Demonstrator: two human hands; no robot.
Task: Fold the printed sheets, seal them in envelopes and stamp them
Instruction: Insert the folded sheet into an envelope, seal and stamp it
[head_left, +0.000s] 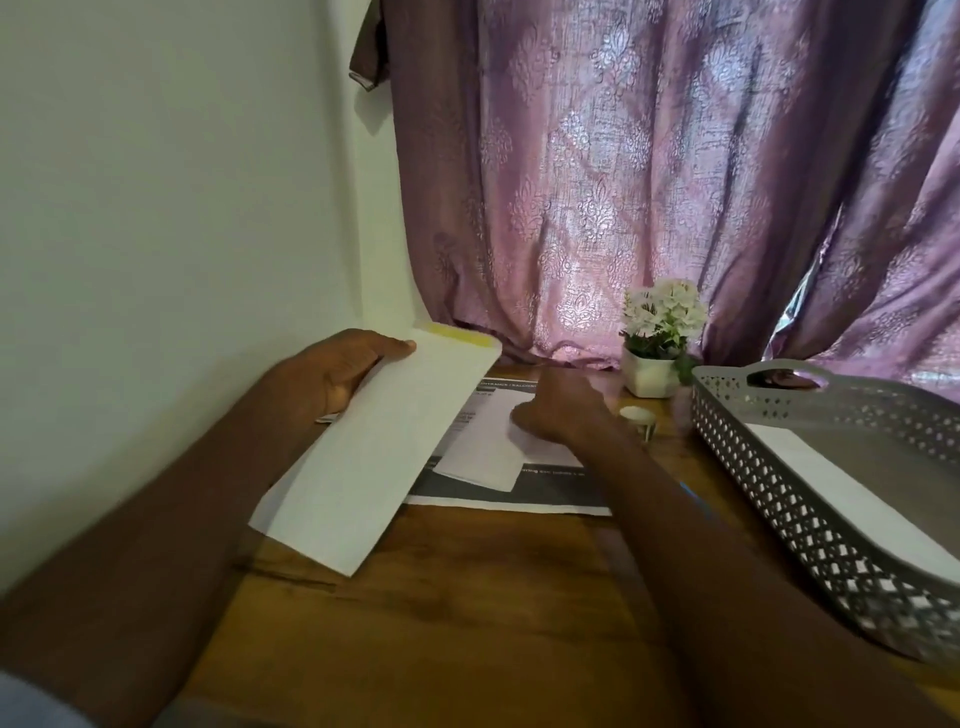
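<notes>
The left hand (332, 376) grips a long white envelope (379, 447) and holds it up off the counter (467, 597). The right hand (561, 410) rests on a folded sheet (483, 457), fingers curled down onto it. That sheet lies on a printed sheet (519, 493), just right of the envelope. Farther right of the envelope sits a gray basket (779, 499) with white paper (852, 499) inside. Behind the folded sheet stands a small flower pot (654, 358).

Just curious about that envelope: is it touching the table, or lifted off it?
Apart. The head view shows the left hand holding the envelope tilted above the table, with a shadow beneath its lower corner.
</notes>
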